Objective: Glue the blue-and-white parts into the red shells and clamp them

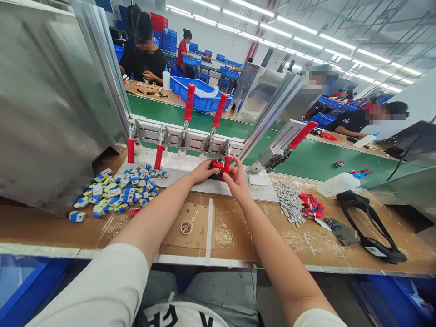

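While both arms reach across the bench [238,236], the left hand [201,171] and right hand [236,179] pinch a small red-and-black part [217,165] between their fingertips under a lowered red clamp handle [226,164], with blue-and-white pieces [119,190] heaped well to the left.

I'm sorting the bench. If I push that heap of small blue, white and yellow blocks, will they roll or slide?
The blocks look boxy and flat-sided, so they would likely slide, not roll. They lie loose, probably scattering. They seem small and light, so likely easy to sweep across the benchtop.
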Action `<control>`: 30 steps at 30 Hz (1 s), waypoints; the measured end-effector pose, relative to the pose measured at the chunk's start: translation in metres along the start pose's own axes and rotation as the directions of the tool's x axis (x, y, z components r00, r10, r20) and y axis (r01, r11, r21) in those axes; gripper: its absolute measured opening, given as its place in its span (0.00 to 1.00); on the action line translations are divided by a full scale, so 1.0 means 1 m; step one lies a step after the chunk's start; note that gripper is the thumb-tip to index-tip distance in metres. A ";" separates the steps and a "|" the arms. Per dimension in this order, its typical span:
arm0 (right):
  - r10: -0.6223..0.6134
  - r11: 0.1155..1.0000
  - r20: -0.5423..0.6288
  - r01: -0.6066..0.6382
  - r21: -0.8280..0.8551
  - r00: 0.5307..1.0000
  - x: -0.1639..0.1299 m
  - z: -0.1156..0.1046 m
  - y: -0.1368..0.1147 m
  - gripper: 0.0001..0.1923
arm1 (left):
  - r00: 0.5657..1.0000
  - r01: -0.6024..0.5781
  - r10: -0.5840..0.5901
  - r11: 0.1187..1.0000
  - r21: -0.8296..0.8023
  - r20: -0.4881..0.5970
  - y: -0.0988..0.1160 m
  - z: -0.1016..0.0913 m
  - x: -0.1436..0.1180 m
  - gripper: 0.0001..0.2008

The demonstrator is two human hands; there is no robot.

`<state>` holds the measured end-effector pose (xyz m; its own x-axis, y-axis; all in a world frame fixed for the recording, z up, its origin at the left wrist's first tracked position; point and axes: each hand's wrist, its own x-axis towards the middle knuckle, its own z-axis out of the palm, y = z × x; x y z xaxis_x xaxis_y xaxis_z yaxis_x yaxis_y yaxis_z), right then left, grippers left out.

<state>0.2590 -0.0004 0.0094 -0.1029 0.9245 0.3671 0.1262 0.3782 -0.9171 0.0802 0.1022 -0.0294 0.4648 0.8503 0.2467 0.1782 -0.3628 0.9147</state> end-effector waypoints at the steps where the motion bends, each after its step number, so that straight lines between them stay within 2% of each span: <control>1: 0.002 0.999 -0.035 -0.004 -0.032 0.999 0.001 -0.001 0.006 0.48 | 1.000 0.003 -0.003 1.000 -0.011 -0.008 -0.002 0.000 0.001 0.28; 3: 0.001 0.994 -0.089 -0.010 -0.108 0.996 0.005 -0.002 0.017 0.52 | 1.000 0.010 -0.011 0.999 -0.040 -0.024 -0.004 0.002 0.002 0.27; 6: -0.006 0.975 -0.119 -0.020 -0.221 0.993 0.012 -0.002 0.028 0.53 | 1.000 0.012 -0.013 0.999 -0.042 -0.022 -0.003 0.003 0.001 0.24; 8: -0.021 0.950 -0.101 -0.012 -0.313 0.995 0.016 -0.003 0.033 0.50 | 1.000 0.013 -0.013 1.000 0.005 -0.026 0.002 0.003 -0.001 0.23; 10: -0.068 0.901 -0.025 0.051 -0.430 0.997 0.017 -0.006 0.036 0.43 | 0.999 0.024 -0.021 0.998 0.063 -0.040 0.008 0.003 -0.004 0.24; 12: -0.122 0.814 0.082 0.147 -0.562 0.989 0.015 -0.011 0.038 0.36 | 0.998 0.045 -0.039 0.991 0.124 -0.050 0.016 0.002 -0.007 0.25; 14: -0.120 0.691 0.171 0.206 -0.692 0.978 0.012 -0.016 0.041 0.32 | 0.997 0.073 -0.065 0.980 0.183 -0.049 0.024 0.000 -0.011 0.28; 16: -0.084 0.560 0.192 0.205 -0.802 0.978 0.010 -0.021 0.043 0.28 | 0.995 0.096 -0.090 0.966 0.239 -0.039 0.035 -0.005 -0.019 0.33; 18: -0.047 0.455 0.163 0.167 -0.875 0.985 0.010 -0.025 0.044 0.24 | 0.995 0.098 -0.098 0.953 0.288 -0.015 0.049 -0.016 -0.035 0.35; 20: 0.000 0.382 0.138 0.127 -0.915 0.990 0.012 -0.030 0.042 0.21 | 0.996 0.075 -0.088 0.943 0.323 0.026 0.069 -0.032 -0.063 0.33; 22: 0.073 0.335 0.131 0.100 -0.937 0.989 0.013 -0.035 0.038 0.19 | 0.996 0.025 -0.056 0.929 0.368 0.072 0.094 -0.055 -0.103 0.27; 24: 0.140 0.304 0.123 0.075 -0.950 0.983 0.013 -0.039 0.030 0.19 | 0.992 -0.094 0.035 0.853 0.514 0.122 0.120 -0.081 -0.151 0.23; 25: 0.160 0.294 0.114 0.063 -0.954 0.981 0.012 -0.040 0.026 0.19 | 0.997 -0.073 0.036 0.813 0.578 0.075 0.131 -0.094 -0.177 0.20; 27: 0.184 0.276 0.091 0.037 -0.960 0.979 0.006 -0.041 0.018 0.21 | 0.996 0.069 -0.012 0.722 0.688 -0.087 0.148 -0.115 -0.227 0.17; 30: 0.225 0.258 0.073 0.012 -0.966 0.972 -0.017 -0.042 0.009 0.23 | 0.942 0.318 -0.098 0.577 0.753 -0.322 0.153 -0.128 -0.290 0.16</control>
<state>0.3035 -0.0106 0.0018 -0.1433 0.9799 0.1388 0.9844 0.1556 -0.0823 -0.1381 -0.1516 0.0797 0.1406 0.9590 0.2462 0.9032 -0.2261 0.3649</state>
